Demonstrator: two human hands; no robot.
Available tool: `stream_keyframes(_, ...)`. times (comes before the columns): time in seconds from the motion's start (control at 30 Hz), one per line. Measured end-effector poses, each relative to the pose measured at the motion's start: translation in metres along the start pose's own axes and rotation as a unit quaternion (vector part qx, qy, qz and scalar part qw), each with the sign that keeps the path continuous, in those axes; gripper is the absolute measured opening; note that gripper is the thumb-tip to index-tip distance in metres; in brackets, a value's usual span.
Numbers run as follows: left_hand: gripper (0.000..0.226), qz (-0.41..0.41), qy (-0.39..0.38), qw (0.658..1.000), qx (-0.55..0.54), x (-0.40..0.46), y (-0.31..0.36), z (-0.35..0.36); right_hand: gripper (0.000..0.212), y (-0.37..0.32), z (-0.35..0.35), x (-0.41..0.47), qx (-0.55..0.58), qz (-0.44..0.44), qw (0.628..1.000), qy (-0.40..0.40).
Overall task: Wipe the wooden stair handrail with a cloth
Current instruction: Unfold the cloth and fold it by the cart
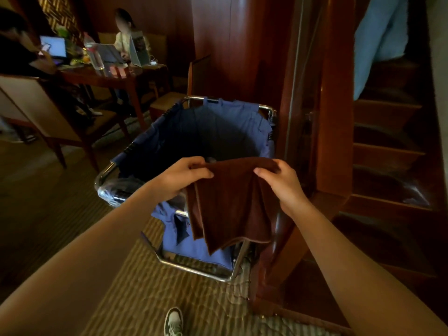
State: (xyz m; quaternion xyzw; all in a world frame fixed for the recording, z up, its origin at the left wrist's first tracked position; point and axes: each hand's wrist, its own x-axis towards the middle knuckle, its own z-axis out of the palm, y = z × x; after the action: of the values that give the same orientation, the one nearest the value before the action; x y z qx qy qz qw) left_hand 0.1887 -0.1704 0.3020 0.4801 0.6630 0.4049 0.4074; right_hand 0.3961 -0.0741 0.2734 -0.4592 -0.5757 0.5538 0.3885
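A dark brown cloth (pixel 232 202) hangs in front of me, held up by its top edge over the near rim of a laundry cart. My left hand (pixel 179 175) pinches its upper left corner and my right hand (pixel 281 183) pinches its upper right corner. The cloth droops in folds below both hands. The wooden stair handrail (pixel 337 98) and its thick post rise just right of the cloth, dark red and glossy, apart from both hands.
A chrome-framed cart (pixel 169 261) with a blue fabric bag stands directly ahead on striped carpet. Wooden stairs (pixel 388 151) climb at the right. A table (pixel 101 77) with laptops, chairs and two seated people is at the far left. My shoe (pixel 173 322) shows at the bottom.
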Motion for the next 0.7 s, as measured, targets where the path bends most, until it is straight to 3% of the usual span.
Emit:
stream_keyframes(0.07, 0.017, -0.030, 0.015, 0.991, -0.126, 0.014, -0.001, -0.016, 0.032, -0.003, 0.024, 0.020, 0.026, -0.009, 1.000, -0.002)
stream_keyframes(0.17, 0.005, -0.023, 0.000, 0.988, -0.155, 0.045, 0.003, -0.049, 0.024, -0.003, 0.063, 0.049, 0.013, -0.031, 0.995, 0.090)
stream_keyframes(0.23, 0.006, -0.012, 0.002, 0.989, -0.148, 0.071, 0.007, -0.074, 0.015, -0.001, 0.087, 0.065, 0.025, 0.008, 0.986, 0.163)
stream_keyframes(0.3, 0.011, 0.015, 0.008, 0.997, -0.077, 0.097, 0.006, -0.091, 0.023, 0.001, 0.111, 0.080, 0.116, 0.124, 0.982, 0.087)
stream_keyframes(0.37, 0.011, 0.070, -0.016, 0.997, 0.026, 0.118, 0.006, -0.095, 0.060, 0.003, 0.135, 0.095, 0.233, 0.229, 0.944, -0.040)
stream_keyframes(0.43, 0.005, 0.127, -0.070, 0.983, 0.111, 0.136, 0.000, -0.095, 0.083, 0.005, 0.154, 0.107, 0.339, 0.256, 0.899, -0.108)
stream_keyframes(0.5, 0.012, 0.167, -0.142, 0.961, 0.171, 0.150, -0.012, -0.090, 0.087, 0.009, 0.162, 0.115, 0.423, 0.239, 0.863, -0.140)
stream_keyframes(0.57, 0.018, 0.178, -0.226, 0.941, 0.176, 0.157, -0.023, -0.085, 0.072, 0.017, 0.162, 0.119, 0.464, 0.224, 0.852, -0.094)
stream_keyframes(0.63, 0.019, 0.131, -0.307, 0.935, 0.123, 0.163, -0.030, -0.083, 0.051, 0.032, 0.157, 0.122, 0.470, 0.218, 0.855, 0.002)
stream_keyframes(0.7, 0.016, 0.082, -0.308, 0.948, 0.008, 0.174, -0.035, -0.086, 0.050, 0.044, 0.150, 0.122, 0.471, 0.211, 0.855, 0.042)
